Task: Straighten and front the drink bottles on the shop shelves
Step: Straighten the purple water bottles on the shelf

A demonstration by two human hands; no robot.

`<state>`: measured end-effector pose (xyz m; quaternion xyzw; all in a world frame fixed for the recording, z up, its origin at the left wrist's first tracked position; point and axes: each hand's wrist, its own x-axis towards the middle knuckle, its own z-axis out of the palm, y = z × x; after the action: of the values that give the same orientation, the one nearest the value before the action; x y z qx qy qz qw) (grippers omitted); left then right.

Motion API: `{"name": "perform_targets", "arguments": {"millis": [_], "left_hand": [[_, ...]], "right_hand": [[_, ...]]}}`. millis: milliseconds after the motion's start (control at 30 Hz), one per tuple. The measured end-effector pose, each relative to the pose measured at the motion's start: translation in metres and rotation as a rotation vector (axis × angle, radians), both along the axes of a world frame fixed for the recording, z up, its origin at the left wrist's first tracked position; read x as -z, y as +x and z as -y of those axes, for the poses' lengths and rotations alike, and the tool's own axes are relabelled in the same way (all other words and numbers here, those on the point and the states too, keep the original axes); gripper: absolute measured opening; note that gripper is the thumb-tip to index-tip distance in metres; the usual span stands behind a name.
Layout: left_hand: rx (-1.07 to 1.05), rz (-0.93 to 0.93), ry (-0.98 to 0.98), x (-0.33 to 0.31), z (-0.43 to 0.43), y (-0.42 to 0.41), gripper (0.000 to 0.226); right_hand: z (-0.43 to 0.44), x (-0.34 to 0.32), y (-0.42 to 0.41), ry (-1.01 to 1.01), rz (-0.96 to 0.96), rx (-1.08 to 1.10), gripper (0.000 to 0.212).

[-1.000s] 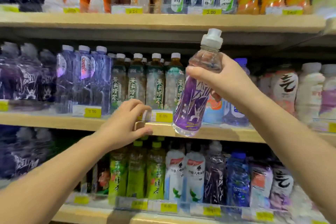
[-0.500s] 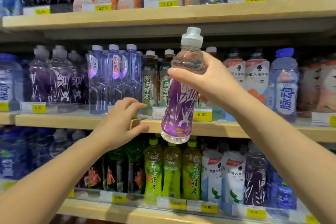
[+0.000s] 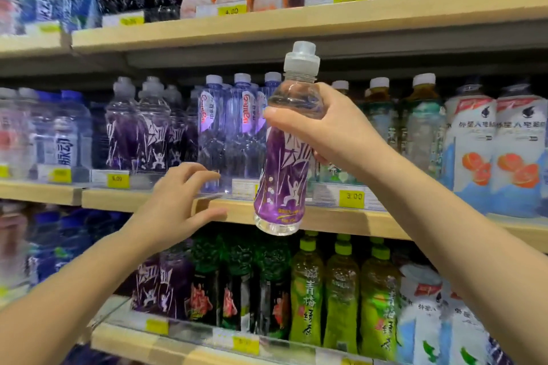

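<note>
As right hand (image 3: 336, 130) grips bottle (image 3: 281, 178), shelf (image 3: 341, 220) behind

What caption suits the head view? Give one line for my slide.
Right hand holds a purple-label bottle before the middle shelf, left hand at the shelf's front edge.

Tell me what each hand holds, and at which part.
The right hand grips the purple-labelled bottle round its clear shoulder, below the cap. The left hand holds nothing, open at the middle shelf edge.
</note>
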<state>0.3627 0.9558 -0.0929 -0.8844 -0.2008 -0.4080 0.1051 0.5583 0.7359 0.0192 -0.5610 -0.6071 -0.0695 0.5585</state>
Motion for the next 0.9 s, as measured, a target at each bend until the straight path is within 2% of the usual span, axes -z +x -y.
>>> {"name": "perform_targets", "arguments": {"millis": [300, 533, 800, 900], "left_hand": [[0.081, -0.058, 0.101, -0.007, -0.079, -0.059, 0.078], [0.212, -0.058, 0.029, -0.008, -0.127, -0.09, 0.074], [0.305, -0.054, 0.008, -0.018, -0.145, -0.098, 0.062], [0.307, -0.022, -0.011, -0.019, -0.146, -0.098, 0.06]], "right_hand": [[-0.066, 0.006, -0.066, 0.037, -0.103, 0.039, 0.057], [-0.101, 0.0, -0.11, 0.084, -0.144, 0.119, 0.059], [-0.124, -0.019, -0.135, 0.135, -0.125, 0.181, 0.066], [-0.134, -0.028, -0.138, 0.141, -0.125, 0.164, 0.062]]}}
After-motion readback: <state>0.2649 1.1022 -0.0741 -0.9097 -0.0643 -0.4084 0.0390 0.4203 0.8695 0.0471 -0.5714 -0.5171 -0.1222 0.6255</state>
